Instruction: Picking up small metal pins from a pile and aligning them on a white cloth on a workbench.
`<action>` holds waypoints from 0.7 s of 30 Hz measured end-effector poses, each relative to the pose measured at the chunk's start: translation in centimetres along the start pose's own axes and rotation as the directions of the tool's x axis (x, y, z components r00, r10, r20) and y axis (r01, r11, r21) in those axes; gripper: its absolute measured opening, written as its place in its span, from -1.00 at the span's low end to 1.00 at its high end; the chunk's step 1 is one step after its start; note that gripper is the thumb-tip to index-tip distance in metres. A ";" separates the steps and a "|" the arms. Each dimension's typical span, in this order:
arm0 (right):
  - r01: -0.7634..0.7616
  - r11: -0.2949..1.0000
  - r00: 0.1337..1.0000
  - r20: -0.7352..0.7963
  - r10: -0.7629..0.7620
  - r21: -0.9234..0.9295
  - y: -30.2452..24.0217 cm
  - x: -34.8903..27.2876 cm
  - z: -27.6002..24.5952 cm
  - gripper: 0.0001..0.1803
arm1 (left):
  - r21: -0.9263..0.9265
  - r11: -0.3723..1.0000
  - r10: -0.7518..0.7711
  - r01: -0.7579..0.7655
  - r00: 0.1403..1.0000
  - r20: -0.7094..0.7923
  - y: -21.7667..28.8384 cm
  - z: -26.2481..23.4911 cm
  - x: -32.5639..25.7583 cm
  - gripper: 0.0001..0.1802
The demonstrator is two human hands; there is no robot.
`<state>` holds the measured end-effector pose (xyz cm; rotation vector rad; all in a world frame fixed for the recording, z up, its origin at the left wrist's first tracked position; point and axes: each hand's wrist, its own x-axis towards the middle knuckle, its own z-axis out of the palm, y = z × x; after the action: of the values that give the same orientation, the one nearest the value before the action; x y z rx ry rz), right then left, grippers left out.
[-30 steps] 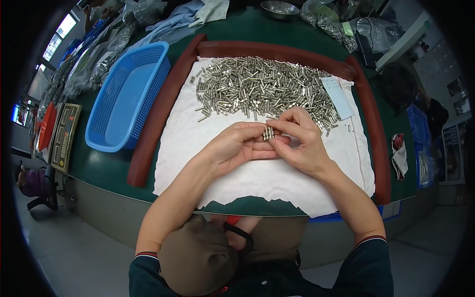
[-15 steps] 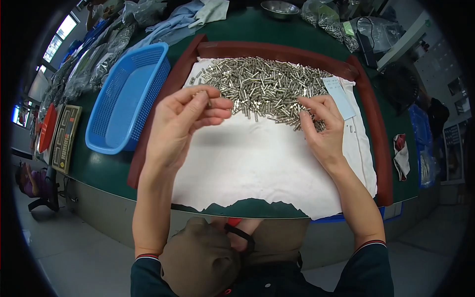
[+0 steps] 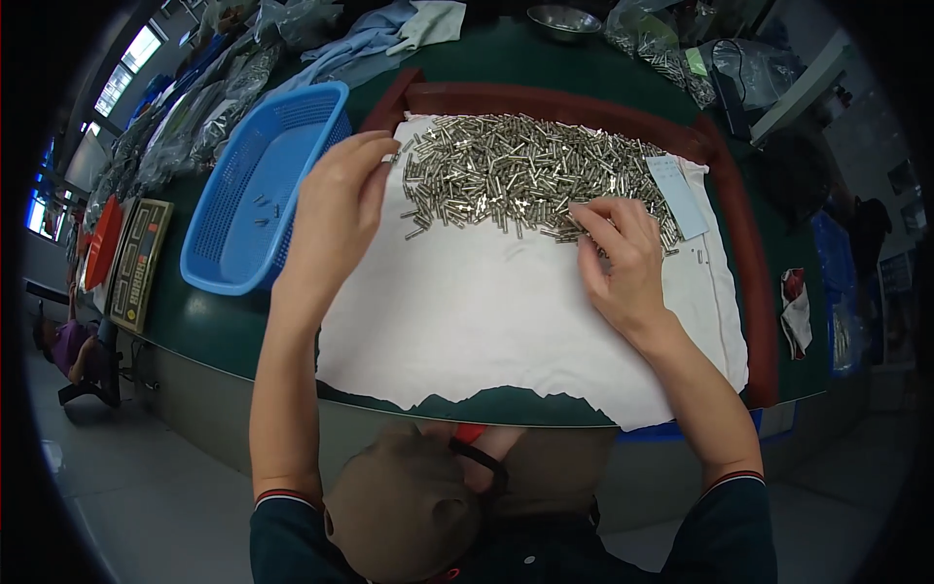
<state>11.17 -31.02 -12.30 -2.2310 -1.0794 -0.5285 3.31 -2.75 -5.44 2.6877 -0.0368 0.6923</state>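
Note:
Small silvery metal pins point(image 3: 525, 170) lie in a broad heap on a white cloth point(image 3: 467, 321). My left hand point(image 3: 336, 200) is over the cloth's left edge beside the blue basket point(image 3: 219, 284), its fingers bent toward the thumb. A bit of metal glints by its fingertips; whether it is held or lies behind them, I cannot make out. Several loose pins point(image 3: 261, 222) rest on the basket's floor. At the heap's near right edge, my right hand point(image 3: 628, 258) has curled fingers, with pins at its fingertips and under its palm.
A dark red wooden frame point(image 3: 545, 100) borders the cloth at the back and sides. On the right lies a pale blue paper slip point(image 3: 678, 198). Bagged parts point(image 3: 647, 44) and a metal bowl point(image 3: 564, 21) stand at the back. A flat box point(image 3: 143, 263) lies left, and a person point(image 3: 73, 346) sits beyond.
My left hand has moved left and up, away from the heap. Several pins now show inside the basket, where none showed before. My right hand stays at the heap's edge, slightly shifted.

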 end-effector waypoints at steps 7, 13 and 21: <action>-0.028 0.963 0.952 0.287 0.107 -0.267 -0.8 -0.1 1.6 -0.06 | 0.009 0.949 0.301 -0.314 0.918 0.260 3.1 10.7 1.2 -0.38; 0.053 0.971 0.908 0.416 0.051 -0.234 -1.6 -1.0 0.7 -0.03 | -0.073 0.940 0.332 -0.333 0.841 0.428 3.5 9.7 -1.5 -0.30; 0.189 0.981 0.949 0.266 -0.171 -0.044 -4.0 -1.3 -1.0 -0.66 | -0.082 0.965 0.248 -0.251 0.756 0.606 4.2 4.8 -6.6 -0.18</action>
<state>7.12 -30.47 -10.99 -2.3217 -1.4303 -0.3567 -0.73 -8.84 -11.04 2.8157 -0.5723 -0.1550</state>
